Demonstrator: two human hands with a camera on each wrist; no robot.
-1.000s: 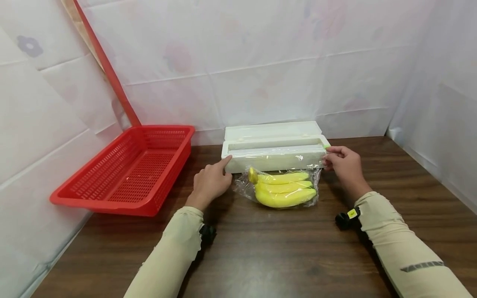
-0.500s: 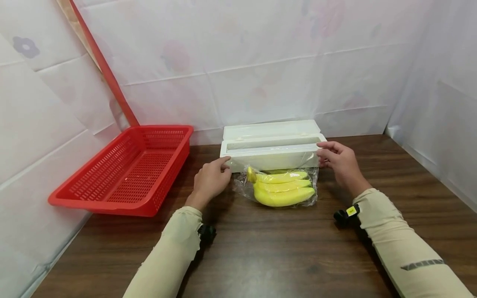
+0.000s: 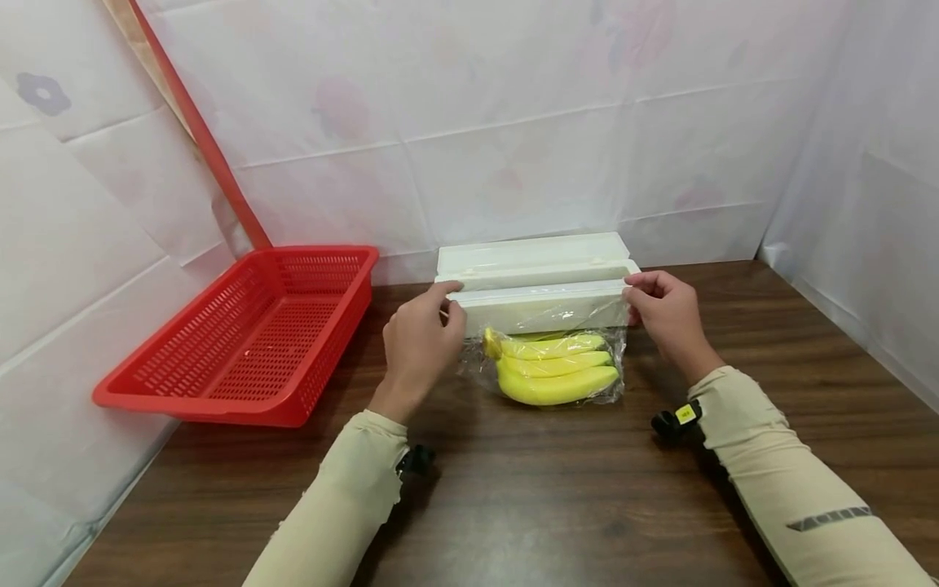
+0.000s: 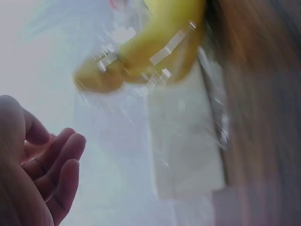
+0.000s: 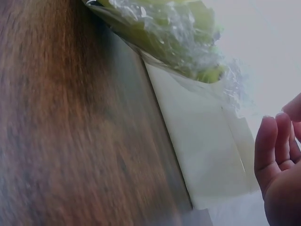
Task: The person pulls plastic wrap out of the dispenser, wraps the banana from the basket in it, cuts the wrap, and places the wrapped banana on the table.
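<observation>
A white cling-film dispenser box [image 3: 539, 303] lies open at the back of the table, its lid [image 3: 531, 250] tipped back against the wall. Just in front of it lies a bunch of yellow bananas [image 3: 555, 373] wrapped in clear film [image 3: 473, 371]. My left hand [image 3: 453, 300] pinches the box's left end at the top edge. At the right end, my right hand [image 3: 631, 295] pinches the same edge. The left wrist view is blurred: bananas [image 4: 155, 52], box [image 4: 183, 141], loosely curled fingers [image 4: 56, 174]. The right wrist view shows the bananas [image 5: 169, 42], the box [image 5: 207, 150] and fingers [image 5: 273, 150].
A red slotted plastic basket [image 3: 242, 399] stands at the left, one end propped against the wall covering. A red pole [image 3: 198, 134] leans in the left corner. White sheeting walls in the brown wooden table [image 3: 557, 497] on three sides.
Both hands have risen from the box's lower front corners to its top edge. The left hand lifted off the table and closed in on the left end.
</observation>
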